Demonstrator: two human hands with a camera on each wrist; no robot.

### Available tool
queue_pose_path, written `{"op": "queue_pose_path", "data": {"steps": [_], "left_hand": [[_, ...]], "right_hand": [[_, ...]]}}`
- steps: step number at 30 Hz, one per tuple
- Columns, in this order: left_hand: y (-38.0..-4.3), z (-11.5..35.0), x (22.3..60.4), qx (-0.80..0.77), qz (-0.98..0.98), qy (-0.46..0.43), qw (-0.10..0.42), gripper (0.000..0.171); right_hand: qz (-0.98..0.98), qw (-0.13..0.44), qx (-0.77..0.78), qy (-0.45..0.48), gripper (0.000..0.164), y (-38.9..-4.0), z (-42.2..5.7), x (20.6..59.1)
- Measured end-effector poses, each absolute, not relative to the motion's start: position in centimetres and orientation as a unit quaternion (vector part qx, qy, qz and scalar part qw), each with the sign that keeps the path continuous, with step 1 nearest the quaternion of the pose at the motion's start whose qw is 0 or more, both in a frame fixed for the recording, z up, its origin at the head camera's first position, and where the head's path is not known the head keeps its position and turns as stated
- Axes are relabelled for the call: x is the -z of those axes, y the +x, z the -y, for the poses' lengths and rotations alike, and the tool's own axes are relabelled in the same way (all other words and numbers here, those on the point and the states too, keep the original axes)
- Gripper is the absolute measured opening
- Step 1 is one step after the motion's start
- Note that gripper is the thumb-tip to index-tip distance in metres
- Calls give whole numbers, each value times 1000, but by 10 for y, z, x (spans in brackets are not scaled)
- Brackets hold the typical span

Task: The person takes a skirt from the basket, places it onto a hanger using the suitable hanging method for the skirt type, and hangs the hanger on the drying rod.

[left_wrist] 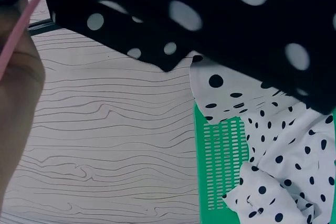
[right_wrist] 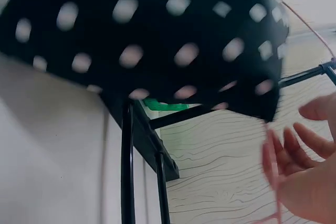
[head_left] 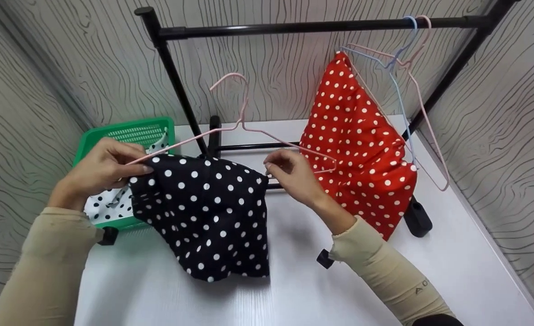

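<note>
A pink wire hanger (head_left: 241, 121) is held up in front of the rack, with a black garment with white dots (head_left: 212, 213) hanging from its left part. My left hand (head_left: 108, 165) pinches the left end of the hanger together with the garment's upper corner. My right hand (head_left: 292, 174) is beside the garment's upper right corner, its fingers loosely bent. In the right wrist view, a gap shows between thumb and fingers, and the pink hanger wire runs close by the fingers (right_wrist: 294, 150). Whether they touch it I cannot tell.
A black rack (head_left: 294, 28) stands behind. A red dotted garment (head_left: 353, 136) hangs on its right with a blue hanger (head_left: 400, 93) and another pink hanger (head_left: 423, 108). At left, a green basket (head_left: 95, 140) contains white cloth with black dots (head_left: 108, 206).
</note>
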State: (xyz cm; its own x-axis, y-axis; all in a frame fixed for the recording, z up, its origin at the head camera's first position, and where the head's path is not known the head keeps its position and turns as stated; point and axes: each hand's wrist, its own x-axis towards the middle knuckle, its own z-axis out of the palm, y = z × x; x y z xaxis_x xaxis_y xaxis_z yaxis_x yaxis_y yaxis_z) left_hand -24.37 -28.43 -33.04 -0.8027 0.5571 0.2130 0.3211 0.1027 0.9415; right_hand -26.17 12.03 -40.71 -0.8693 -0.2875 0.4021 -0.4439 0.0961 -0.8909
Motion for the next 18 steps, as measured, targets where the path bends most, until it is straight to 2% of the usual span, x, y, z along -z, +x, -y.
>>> {"op": "queue_pose_path", "data": {"steps": [2,5,8,11,15,18], "left_hand": [[-245,285,330,-605,-734,295,85,13],[-246,285,330,-612,-739,276,62,11],[-247,285,328,-627,-733,262,40,9],[-249,285,325,-638,-725,258,23,6],[-255,285,325,-640,-726,251,7,7],[-258,285,327,-650,-716,255,3,11]], "right_hand": [[716,112,-633,271,9,-258,-120,408],[689,160,-636,309,11,-252,-121,410],[713,141,-623,289,12,-249,-122,410],[740,44,-626,242,18,-253,-119,406],[658,-156,-706,211,40,-265,-111,398],[564,-301,-746,184,50,-273,-109,395]]}}
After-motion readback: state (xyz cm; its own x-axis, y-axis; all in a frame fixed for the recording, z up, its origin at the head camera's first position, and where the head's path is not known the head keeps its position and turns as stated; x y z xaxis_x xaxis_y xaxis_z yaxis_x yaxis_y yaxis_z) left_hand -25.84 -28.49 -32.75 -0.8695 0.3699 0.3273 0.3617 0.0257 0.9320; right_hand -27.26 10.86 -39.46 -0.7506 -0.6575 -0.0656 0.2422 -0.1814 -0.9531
